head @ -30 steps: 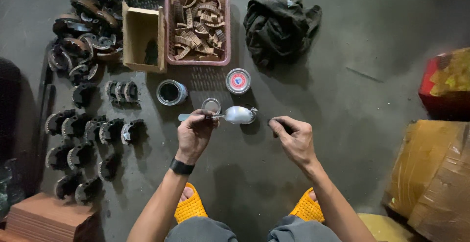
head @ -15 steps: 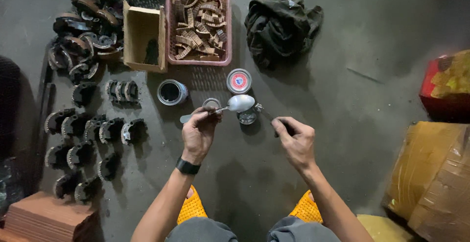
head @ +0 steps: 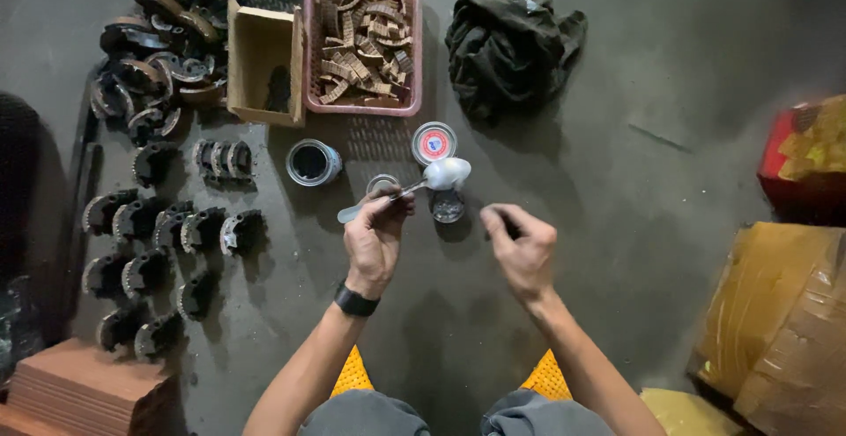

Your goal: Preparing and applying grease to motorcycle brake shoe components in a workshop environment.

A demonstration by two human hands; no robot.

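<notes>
My left hand (head: 374,238) grips the handle of a metal spoon (head: 436,176), whose bowl holds a pale lump just above a small round tin (head: 448,208) on the floor. A small jar (head: 382,185) sits partly behind that hand. My right hand (head: 522,246) is closed around a small dark object that I cannot make out, to the right of the tin. A black watch is on my left wrist.
An open can of dark liquid (head: 310,162) and a red-topped lid (head: 434,142) lie beyond the hands. A pink basket of brown curved strips (head: 363,35), a cardboard box (head: 260,61), many brake shoes (head: 159,224) at left, a dark cloth (head: 511,44), cartons (head: 784,313) at right.
The spoon's bowl has moved up and to the right over the small tin. My right hand has shifted slightly and stays closed.
</notes>
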